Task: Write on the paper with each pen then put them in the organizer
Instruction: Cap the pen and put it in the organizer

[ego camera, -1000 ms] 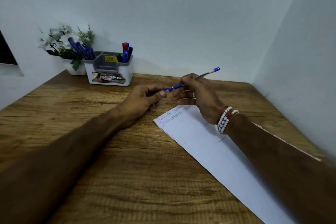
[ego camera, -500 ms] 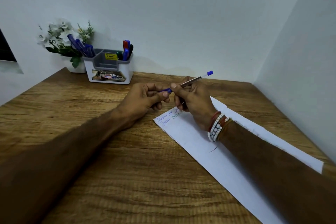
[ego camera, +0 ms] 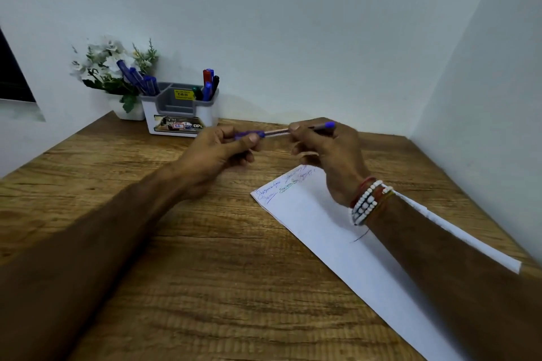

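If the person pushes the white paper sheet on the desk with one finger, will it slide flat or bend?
The paper sheet looks thin and light, so it would probably slide easily on the smooth wooden desk. Its right edge already curls upward, so it may buckle rather than move stiffly. The right forearm lies over it and likely pins it.

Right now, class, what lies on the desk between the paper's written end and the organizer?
In the head view, the left hand and right hand hold a blue pen above that stretch; the wooden desk between paper and organizer looks bare.
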